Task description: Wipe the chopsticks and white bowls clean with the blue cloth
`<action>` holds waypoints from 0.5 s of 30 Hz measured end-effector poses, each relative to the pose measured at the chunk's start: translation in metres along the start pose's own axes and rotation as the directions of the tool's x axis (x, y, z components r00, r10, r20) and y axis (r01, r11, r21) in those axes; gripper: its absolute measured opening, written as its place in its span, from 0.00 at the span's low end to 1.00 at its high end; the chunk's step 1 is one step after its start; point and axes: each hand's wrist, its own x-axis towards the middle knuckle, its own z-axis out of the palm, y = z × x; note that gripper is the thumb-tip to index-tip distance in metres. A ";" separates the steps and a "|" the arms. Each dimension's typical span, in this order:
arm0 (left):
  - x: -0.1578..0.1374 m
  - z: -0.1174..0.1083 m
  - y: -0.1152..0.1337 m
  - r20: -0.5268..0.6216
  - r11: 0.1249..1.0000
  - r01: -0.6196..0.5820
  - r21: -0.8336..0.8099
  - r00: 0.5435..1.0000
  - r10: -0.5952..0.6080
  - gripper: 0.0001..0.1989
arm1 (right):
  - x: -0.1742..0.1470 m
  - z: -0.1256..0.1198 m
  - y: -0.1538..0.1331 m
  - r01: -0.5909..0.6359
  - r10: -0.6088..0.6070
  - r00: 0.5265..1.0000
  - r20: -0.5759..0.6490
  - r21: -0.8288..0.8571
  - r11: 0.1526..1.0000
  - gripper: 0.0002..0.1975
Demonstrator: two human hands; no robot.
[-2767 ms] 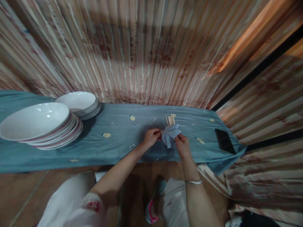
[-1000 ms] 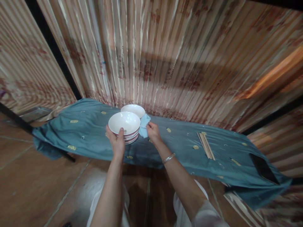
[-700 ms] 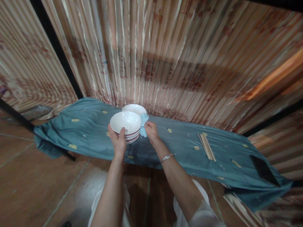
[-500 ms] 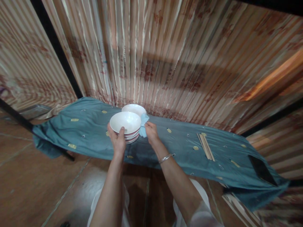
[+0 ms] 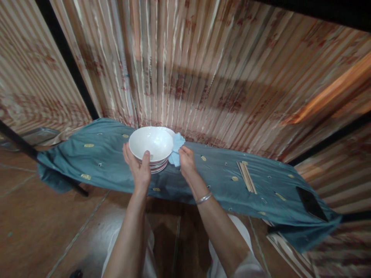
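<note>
That narrow table [image 5: 218, 173] wears a patterned blue-green cloth [image 5: 111, 164]; on it stand stacked red-rimmed bowls [image 5: 159, 167], white dishes [image 5: 170, 131] behind, wooden sticks [image 5: 247, 178] and a black phone [image 5: 311, 202] rightward.

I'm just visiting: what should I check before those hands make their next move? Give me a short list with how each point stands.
1. Left hand grips the top bowl, thumb inside its rim: ok.
2. Right hand holds the blue cloth: ok.
3. Top bowl separated from the stack below: cannot tell.
4. Top bowl clear of the rear bowl: cannot tell, they overlap in view.
5. Wooden sticks and phone away from both hands: ok.
</note>
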 end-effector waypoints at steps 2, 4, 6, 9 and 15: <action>-0.005 0.000 0.014 -0.013 0.998 -0.049 0.025 0.999 0.050 0.36 | -0.008 -0.008 -0.006 0.024 -0.024 1.000 0.000 0.017 1.000 0.10; -0.013 0.002 0.029 0.022 0.997 -0.078 -0.006 0.997 0.079 0.37 | -0.017 -0.020 -0.013 0.054 -0.053 0.998 -0.018 0.028 0.998 0.12; -0.024 0.008 0.042 0.095 0.991 -0.081 -0.108 0.991 0.092 0.38 | -0.027 -0.036 -0.019 0.077 -0.075 0.996 -0.050 0.036 0.996 0.13; -0.044 0.022 0.057 0.227 0.958 0.004 -0.287 0.972 0.064 0.40 | -0.042 -0.063 -0.026 0.097 -0.087 0.991 -0.106 0.092 0.991 0.11; -0.085 0.058 0.056 0.505 0.794 0.428 -0.432 0.844 -0.180 0.44 | -0.058 -0.122 -0.020 0.074 -0.027 0.957 -0.289 0.153 0.985 0.06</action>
